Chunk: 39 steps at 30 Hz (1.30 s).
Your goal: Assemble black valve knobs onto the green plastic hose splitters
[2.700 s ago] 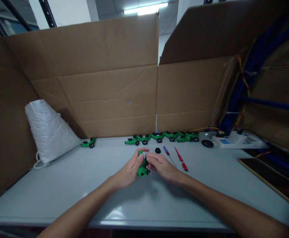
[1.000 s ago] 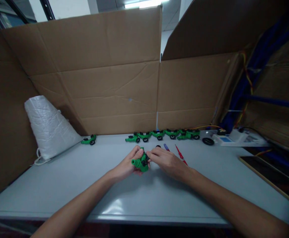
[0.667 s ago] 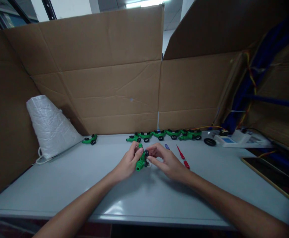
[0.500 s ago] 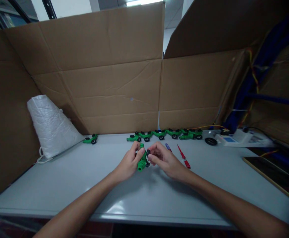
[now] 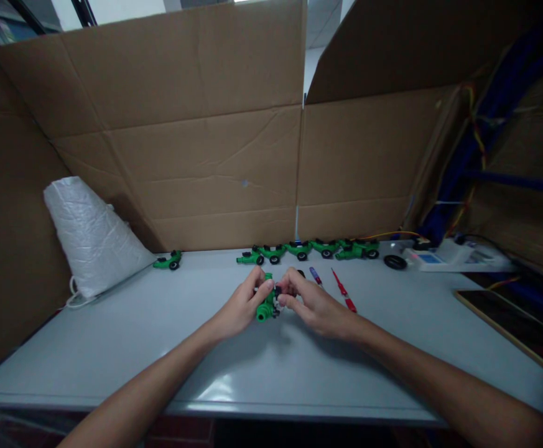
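Observation:
My left hand (image 5: 241,306) is closed around a small green toy vehicle (image 5: 265,307), held just above the grey table (image 5: 112,336). My right hand (image 5: 311,303) meets it from the right, thumb and fingers pinched on a small black part at the toy's side; the part is too small to make out clearly. Both hands are in the middle of the table, a little behind centre. Much of the toy is hidden by my fingers.
A row of several finished green toys (image 5: 308,249) lines the back edge, with one more (image 5: 167,261) off to the left. A blue-handled screwdriver (image 5: 315,275) and a red one (image 5: 343,291) lie right of my hands. A white bag (image 5: 89,236) leans at left; cardboard walls surround.
Over the frames I have turned the green toy in my left hand while my right fingers kept working at its side. The view has shifted slightly.

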{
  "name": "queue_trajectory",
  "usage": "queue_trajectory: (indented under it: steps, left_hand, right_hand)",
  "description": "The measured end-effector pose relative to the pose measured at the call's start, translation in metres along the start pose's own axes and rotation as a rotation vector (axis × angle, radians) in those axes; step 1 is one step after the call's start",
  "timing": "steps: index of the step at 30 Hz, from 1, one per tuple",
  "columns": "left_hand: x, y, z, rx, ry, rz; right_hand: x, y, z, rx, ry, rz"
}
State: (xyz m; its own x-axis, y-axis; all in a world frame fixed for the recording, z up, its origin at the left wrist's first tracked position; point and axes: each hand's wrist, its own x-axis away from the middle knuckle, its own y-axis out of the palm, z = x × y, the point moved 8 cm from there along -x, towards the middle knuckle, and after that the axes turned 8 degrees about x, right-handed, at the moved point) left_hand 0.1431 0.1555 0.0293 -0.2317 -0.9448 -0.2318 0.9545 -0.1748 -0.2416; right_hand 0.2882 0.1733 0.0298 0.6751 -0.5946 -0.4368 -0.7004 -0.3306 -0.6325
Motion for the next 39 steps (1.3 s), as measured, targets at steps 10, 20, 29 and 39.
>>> queue_trajectory:
  steps: [10,20,29,39]
  left_hand:
    - [0.001,0.007,-0.007,0.220,-0.135,-0.049]
    - [0.004,0.013,-0.035,0.486,-0.410,-0.149]
    - [0.002,0.005,-0.012,0.322,-0.221,-0.004]
    - [-0.001,0.009,-0.017,0.298,-0.184,-0.033]
  right_hand:
    - [0.001,0.000,-0.012,0.292,-0.164,0.018]
    - [0.006,0.015,-0.026,0.660,-0.441,-0.033]
    - [0.001,-0.001,-0.011,0.400,-0.198,0.077]
    - [0.000,0.006,-0.019,0.752,-0.298,0.055]
